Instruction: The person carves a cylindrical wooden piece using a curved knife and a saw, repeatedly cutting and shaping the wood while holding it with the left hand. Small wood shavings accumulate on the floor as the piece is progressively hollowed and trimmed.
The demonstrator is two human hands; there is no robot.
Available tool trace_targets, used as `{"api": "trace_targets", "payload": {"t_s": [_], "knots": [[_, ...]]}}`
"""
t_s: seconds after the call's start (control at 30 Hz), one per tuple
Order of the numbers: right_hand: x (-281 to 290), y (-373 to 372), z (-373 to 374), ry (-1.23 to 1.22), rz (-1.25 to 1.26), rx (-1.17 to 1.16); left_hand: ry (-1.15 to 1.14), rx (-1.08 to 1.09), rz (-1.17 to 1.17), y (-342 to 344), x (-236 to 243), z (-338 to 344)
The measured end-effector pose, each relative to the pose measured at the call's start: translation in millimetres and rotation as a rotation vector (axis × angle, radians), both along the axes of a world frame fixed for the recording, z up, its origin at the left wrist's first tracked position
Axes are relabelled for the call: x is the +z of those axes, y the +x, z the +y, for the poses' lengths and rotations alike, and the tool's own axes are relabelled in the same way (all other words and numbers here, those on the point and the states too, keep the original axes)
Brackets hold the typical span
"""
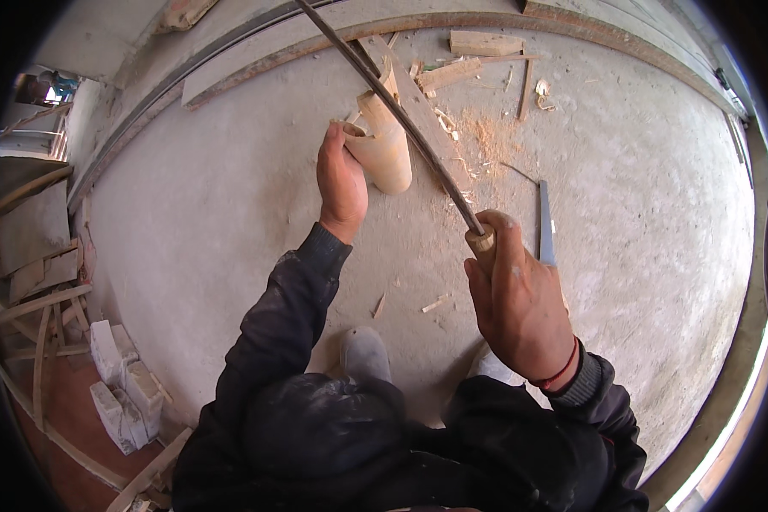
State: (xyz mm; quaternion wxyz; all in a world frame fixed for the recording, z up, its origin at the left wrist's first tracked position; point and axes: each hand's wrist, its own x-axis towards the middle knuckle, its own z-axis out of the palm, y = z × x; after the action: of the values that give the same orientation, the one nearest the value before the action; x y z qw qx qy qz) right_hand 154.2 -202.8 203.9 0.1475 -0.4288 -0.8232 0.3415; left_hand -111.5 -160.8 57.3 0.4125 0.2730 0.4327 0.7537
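Rough grey concrete floor [657, 213] in this room, with sawdust [489, 141] scattered around and chunky white blocks [128, 388] piled off left. The pale, smooth, hollow wooden piece [388, 162] is up in the left hand [341, 183], gripped at the rim (most fingers hidden), long axis running away from the person, rounded end nearest. The right hand [520, 294] has its fingers wrapped round the wooden handle [481, 244] of a slim metal tool [410, 126] slanting up-left.
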Motion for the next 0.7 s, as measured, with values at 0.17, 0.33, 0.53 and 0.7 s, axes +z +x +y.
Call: {"api": "trace_targets", "payload": {"t_s": [0.17, 0.33, 0.53, 0.7], "knots": [[28, 0, -6, -0.034, 0.012, -0.025, 0.058, 0.021, 0.07, 4, 36, -6], [-9, 1, 7, 0.097, -0.009, -0.005, -0.091, -0.053, 0.364, -17, -20, -5], [-10, -5, 5, 0.097, 0.007, -0.008, -0.087, -0.063, 0.22, -6, -11, -5], [20, 3, -6, 0.133, 0.047, -0.075, -0.003, -0.114, 0.273, -11, 25, -2]]}}
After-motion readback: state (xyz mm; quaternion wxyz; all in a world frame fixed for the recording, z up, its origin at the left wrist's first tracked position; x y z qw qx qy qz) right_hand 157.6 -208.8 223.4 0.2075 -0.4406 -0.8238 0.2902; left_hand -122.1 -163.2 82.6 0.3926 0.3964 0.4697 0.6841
